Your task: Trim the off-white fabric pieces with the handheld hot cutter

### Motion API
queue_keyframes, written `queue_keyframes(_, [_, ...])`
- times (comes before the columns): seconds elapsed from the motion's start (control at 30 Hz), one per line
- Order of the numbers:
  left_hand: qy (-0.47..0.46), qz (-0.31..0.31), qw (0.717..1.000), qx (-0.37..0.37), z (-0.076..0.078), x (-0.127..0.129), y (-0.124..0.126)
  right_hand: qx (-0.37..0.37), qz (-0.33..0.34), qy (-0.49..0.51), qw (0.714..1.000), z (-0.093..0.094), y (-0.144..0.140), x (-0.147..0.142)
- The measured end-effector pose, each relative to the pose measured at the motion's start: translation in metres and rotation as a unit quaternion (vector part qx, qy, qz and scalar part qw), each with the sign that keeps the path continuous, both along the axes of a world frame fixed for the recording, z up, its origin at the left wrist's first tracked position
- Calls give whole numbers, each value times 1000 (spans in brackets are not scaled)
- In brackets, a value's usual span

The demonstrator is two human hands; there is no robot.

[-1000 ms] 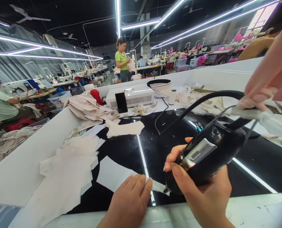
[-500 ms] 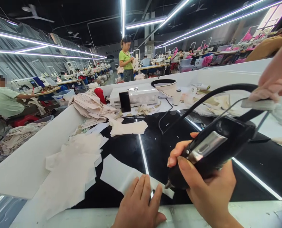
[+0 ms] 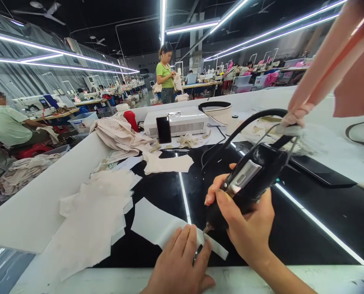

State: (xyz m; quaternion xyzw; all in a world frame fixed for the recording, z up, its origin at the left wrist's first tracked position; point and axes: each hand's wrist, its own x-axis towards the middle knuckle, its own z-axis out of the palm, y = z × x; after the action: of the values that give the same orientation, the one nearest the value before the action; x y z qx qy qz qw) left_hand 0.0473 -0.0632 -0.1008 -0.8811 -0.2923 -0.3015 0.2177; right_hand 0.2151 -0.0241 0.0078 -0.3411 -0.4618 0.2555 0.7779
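My left hand (image 3: 180, 259) lies with fingers stretched over a long white cut piece (image 3: 151, 220), pressing it on the black tabletop (image 3: 157, 188). I cannot make out whether the piece is cloth or paper. My right hand (image 3: 251, 230) is wrapped round a black corded hand-held power tool (image 3: 255, 173) with a silver plate on its side. The tool tilts downward, and its narrow metal tip (image 3: 208, 228) meets the edge of the white piece beside my left index finger. A pink cloth strip (image 3: 322, 69) is tied at the tool's upper end.
Pale cut pieces (image 3: 90, 216) are stacked at the left, with beige fabric (image 3: 120, 134) behind. A phone (image 3: 164, 130) leans on a white vented box (image 3: 182, 122). A black flat slab (image 3: 322, 171) lies right. A person in green (image 3: 165, 75) stands beyond the table's white wall.
My right hand has brought the power tool leftward, so its tip is now at the white piece near my left fingers. The pink strip has swung left with it. My left hand is nearly still.
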Motion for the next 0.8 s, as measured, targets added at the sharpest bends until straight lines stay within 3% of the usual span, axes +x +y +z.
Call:
queue_keyframes(0.43, [31,-41,997,-59,0,-12,5,-10,24,12,1000,0,8,-6])
queue_keyframes(0.8, [20,-75,986,-148,28,-31,3,-16,-2,5,1000,-2,-8,-8])
